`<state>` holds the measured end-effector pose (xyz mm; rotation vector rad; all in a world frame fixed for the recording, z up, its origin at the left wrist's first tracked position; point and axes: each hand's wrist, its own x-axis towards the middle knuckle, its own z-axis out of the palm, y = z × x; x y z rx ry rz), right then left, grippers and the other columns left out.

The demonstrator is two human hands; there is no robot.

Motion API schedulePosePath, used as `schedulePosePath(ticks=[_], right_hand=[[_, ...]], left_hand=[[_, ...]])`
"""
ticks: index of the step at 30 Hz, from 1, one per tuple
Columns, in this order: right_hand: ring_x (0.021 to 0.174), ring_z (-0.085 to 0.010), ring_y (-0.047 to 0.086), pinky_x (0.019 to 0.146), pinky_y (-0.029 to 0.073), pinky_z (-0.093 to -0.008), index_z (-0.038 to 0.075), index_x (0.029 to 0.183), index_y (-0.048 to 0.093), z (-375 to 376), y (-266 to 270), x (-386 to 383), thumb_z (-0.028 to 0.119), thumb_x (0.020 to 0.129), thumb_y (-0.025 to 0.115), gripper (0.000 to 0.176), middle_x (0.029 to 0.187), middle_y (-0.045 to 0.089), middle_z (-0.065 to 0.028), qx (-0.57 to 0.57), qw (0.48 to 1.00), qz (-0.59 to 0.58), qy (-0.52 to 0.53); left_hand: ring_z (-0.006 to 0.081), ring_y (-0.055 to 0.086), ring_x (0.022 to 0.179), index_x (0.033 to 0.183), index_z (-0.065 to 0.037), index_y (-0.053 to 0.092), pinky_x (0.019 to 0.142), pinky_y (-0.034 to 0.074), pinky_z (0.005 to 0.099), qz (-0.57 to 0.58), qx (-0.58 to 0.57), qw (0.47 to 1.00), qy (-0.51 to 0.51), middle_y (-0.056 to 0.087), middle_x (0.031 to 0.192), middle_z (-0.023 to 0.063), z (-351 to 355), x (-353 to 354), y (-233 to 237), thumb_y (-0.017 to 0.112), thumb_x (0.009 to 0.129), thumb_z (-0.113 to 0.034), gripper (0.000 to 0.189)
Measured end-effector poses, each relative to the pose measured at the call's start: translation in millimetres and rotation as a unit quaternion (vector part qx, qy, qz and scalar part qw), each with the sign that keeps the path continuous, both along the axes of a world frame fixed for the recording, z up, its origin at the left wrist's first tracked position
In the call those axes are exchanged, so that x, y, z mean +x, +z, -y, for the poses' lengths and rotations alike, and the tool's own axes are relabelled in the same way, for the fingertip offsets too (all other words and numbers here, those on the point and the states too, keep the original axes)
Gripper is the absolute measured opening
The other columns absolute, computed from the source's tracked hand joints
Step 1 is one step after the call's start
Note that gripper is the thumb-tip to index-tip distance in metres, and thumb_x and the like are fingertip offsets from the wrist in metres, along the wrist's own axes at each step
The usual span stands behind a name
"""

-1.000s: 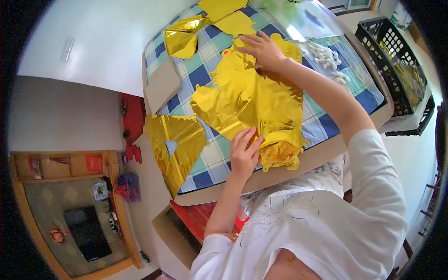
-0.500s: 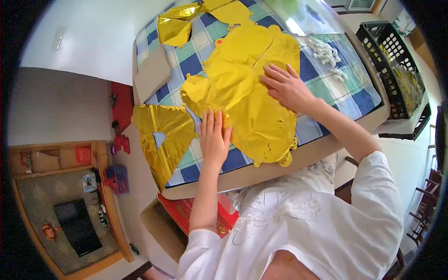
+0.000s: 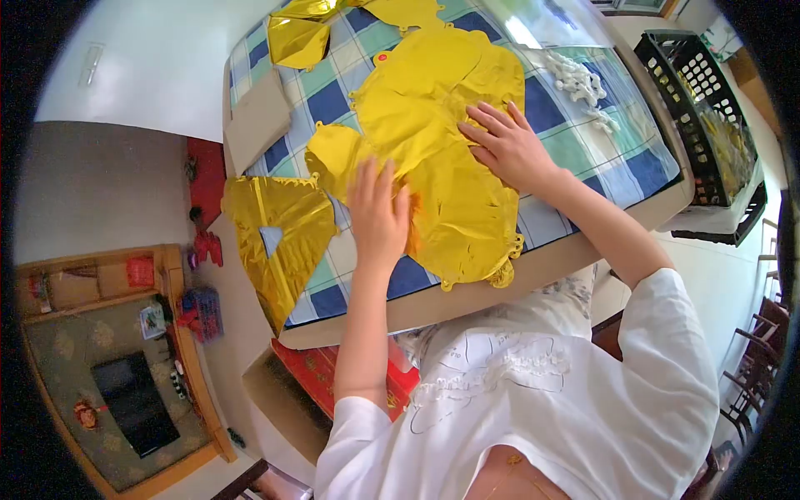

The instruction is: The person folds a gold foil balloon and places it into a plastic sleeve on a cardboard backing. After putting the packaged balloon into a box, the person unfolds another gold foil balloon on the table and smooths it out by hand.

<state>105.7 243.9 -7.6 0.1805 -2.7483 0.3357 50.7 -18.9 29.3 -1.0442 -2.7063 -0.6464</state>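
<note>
A large flat foil balloon (image 3: 454, 92), gold and creased, lies across the checked tablecloth. My right hand (image 3: 510, 150) rests on its right side with fingers spread and nothing held. Over the balloon's left lobe is my left hand (image 3: 379, 212), slightly blurred, its fingers stretched out and holding nothing. An orange reflection glows on the foil beside that hand. Another gold foil piece (image 3: 287, 250) with a small gap in it lies to the left, partly over the table edge. A small red dot (image 3: 382, 57) marks the balloon's upper left edge.
More gold foil (image 3: 298, 43) lies at the far side, with a beige flat piece (image 3: 258, 121) at the left edge. White crumpled strips (image 3: 575, 79) sit at the right. A black crate (image 3: 687, 108) holds clear bags beyond the table. Under the table edge is a red box (image 3: 312, 375).
My left hand has moved up and lifted a little over the left lobe. My right hand stays spread on the balloon. The whole view has shifted slightly.
</note>
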Motion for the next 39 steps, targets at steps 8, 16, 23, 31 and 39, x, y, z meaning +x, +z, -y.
schedulePosePath(ticks=[8, 16, 23, 31, 39], right_hand=[[0.135, -0.0248, 0.038, 0.113, 0.024, -0.0524, 0.016, 0.131, 0.054, -1, 1, 1, 0.031, 0.095, 0.052, 0.038, 0.141, 0.047, -0.0079, -0.017, 1.0, -0.012, 0.005], [0.133, -0.0243, 0.04, 0.112, 0.025, -0.0526, 0.017, 0.129, 0.055, 0, -1, 0, 0.029, 0.094, 0.052, 0.037, 0.139, 0.048, -0.0078, -0.018, 1.0, -0.019, -0.001], [0.132, -0.0238, 0.041, 0.112, 0.026, -0.0529, 0.018, 0.129, 0.055, -1, -3, -1, 0.03, 0.094, 0.053, 0.037, 0.139, 0.048, -0.0069, -0.013, 1.0, -0.023, -0.002], [0.131, -0.0257, 0.043, 0.11, 0.029, -0.0509, 0.017, 0.128, 0.056, 1, 0, -1, 0.028, 0.093, 0.057, 0.037, 0.138, 0.05, -0.0067, -0.001, 0.999, -0.033, -0.006], [0.129, -0.027, 0.044, 0.11, 0.029, -0.0542, 0.017, 0.124, 0.059, 0, 1, -1, 0.031, 0.092, 0.056, 0.035, 0.135, 0.052, -0.008, -0.023, 0.999, -0.042, 0.003]], left_hand=[[0.0339, 0.031, 0.138, 0.138, -0.015, 0.048, 0.112, 0.02, 0.0543, -0.026, -0.091, 0.995, -0.013, 0.039, 0.147, 0.0152, -57, -41, -22, 0.051, 0.096, -0.037, 0.048], [0.0353, 0.03, 0.139, 0.14, -0.016, 0.045, 0.112, 0.02, 0.0553, -0.024, -0.051, 0.998, 0.017, 0.036, 0.149, 0.0163, -60, -41, -27, 0.049, 0.097, -0.037, 0.048], [0.0368, 0.033, 0.136, 0.141, -0.015, 0.043, 0.11, 0.024, 0.0546, -0.04, -0.023, 0.998, -0.048, 0.035, 0.148, 0.0165, -37, -11, -13, 0.054, 0.095, -0.024, 0.048], [0.0379, 0.036, 0.134, 0.147, -0.012, 0.033, 0.11, 0.027, 0.0487, 0.011, 0.063, 0.997, 0.041, 0.035, 0.147, 0.022, -14, -20, -27, 0.05, 0.097, -0.021, 0.053], [0.0363, 0.035, 0.135, 0.149, -0.013, 0.028, 0.111, 0.025, 0.0502, -0.007, 0.031, 0.998, 0.05, 0.034, 0.147, 0.0233, -15, -19, -28, 0.047, 0.099, -0.025, 0.055]])
